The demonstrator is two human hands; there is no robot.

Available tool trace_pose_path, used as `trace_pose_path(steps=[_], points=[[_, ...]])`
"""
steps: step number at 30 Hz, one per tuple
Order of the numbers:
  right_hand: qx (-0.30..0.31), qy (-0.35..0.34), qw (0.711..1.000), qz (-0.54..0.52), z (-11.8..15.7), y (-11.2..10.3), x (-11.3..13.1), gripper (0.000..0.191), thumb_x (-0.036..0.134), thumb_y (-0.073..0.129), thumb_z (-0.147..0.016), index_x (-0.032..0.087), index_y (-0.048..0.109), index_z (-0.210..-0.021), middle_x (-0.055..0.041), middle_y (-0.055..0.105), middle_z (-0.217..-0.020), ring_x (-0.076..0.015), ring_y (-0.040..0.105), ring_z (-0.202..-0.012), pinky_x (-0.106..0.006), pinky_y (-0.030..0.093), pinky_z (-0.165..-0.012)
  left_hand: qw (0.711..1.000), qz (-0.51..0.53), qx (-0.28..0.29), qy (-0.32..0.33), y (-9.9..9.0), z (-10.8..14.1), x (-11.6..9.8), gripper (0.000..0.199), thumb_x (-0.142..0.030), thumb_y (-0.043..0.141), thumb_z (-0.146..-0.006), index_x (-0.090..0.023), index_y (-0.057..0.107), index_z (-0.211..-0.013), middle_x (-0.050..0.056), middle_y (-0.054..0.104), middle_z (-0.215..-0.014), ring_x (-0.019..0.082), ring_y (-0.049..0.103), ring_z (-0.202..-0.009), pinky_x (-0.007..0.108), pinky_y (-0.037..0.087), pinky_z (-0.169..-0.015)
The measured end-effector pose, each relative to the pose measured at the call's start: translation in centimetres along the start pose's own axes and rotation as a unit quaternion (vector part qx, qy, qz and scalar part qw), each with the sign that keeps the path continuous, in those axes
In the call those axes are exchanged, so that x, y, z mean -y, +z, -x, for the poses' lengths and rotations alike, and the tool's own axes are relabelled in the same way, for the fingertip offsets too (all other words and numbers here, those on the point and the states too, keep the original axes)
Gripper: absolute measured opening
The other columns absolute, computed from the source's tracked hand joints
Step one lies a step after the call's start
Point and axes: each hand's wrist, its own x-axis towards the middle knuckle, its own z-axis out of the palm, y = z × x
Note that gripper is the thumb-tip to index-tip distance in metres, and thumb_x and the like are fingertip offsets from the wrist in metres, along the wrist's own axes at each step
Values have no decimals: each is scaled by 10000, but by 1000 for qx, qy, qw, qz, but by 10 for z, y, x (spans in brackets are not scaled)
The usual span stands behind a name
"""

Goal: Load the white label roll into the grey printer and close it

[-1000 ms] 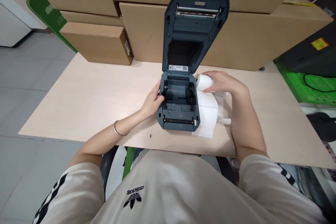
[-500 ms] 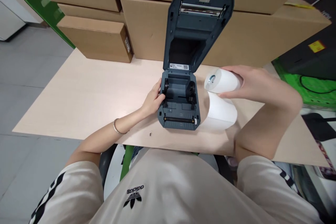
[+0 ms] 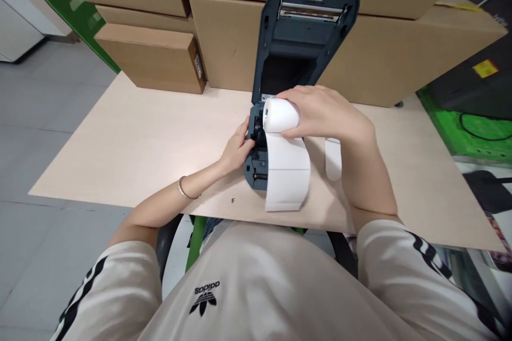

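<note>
A dark blue-grey label printer stands on the table with its lid tipped up and back. Against its left side is my left hand, thumb over the rim and fingers along the outer wall. My right hand grips a white label roll from its right end, over the printer's inner bay. A loose strip of labels hangs from the roll toward me, covering much of the printer's front right. Whether the roll touches the holders inside cannot be made out.
Cardboard boxes line the table's back edge, a smaller box at left. A short white paper piece lies right of the printer. A tiny dark bit lies near the front edge of the table.
My right hand has carried the label roll leftward, from beside the printer to above its open bay, the loose strip trailing along. My left hand has stayed on the printer's side.
</note>
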Motion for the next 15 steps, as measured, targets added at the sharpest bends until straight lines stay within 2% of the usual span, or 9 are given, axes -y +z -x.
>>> trace_pose_path(steps=[3, 7, 15], points=[[6, 15, 1000, 14, -7, 4, 4, 685, 397, 763, -806, 200, 687, -1458, -119, 769, -1384, -366, 713, -1245, -443, 509, -967, 1000, -3, 4, 4, 0, 0, 1, 794, -364, 570, -990, -270, 360, -1750, 88, 420, -1834, 364, 382, -1712, 575, 295, -1423], [20, 25, 999, 24, -14, 8, 3, 690, 382, 778, -808, 196, 677, -1464, -117, 765, -1392, -360, 720, -1222, -430, 508, -945, 1000, 0, 1, -11, -1, 0, 1, 825, -338, 581, -969, -247, 354, -1757, 104, 392, -1846, 368, 356, -1724, 578, 275, -1431], [24, 50, 997, 53, -24, 22, -3, 684, 425, 780, -828, 145, 670, -1442, -167, 765, -1344, -376, 721, -1153, -428, 493, -895, 1000, 12, 0, -14, 0, 2, -8, 814, -310, 571, -977, -255, 348, -1757, 90, 395, -1847, 363, 370, -1717, 566, 305, -1422]])
